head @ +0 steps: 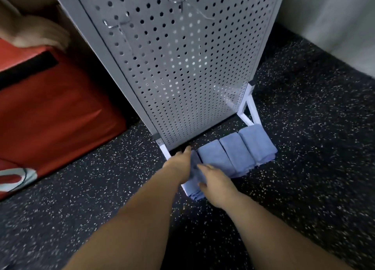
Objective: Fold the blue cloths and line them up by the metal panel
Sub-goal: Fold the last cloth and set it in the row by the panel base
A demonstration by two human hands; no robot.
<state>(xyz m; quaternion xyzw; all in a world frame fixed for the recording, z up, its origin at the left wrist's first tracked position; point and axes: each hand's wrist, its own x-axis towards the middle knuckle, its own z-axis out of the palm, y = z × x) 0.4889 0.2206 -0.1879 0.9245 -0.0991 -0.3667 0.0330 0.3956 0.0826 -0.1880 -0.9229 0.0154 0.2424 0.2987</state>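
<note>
Both hands are down on the floor at the left end of the row. The left hand (178, 162) has its fingers out straight, laid flat against the left side of a folded blue cloth (194, 191). The right hand (215, 180) lies over the top of the same cloth, fingers forward and thumb tucked low. I cannot tell whether it is pinching or only pressing. Just to the right, three more folded blue cloths (236, 152) sit side by side and touching. The row lies on the dark speckled floor (304, 158) at the foot of the perforated metal panel (182, 67), between its white feet (250, 111). A red padded block (50, 99) stands off to the left.
</note>
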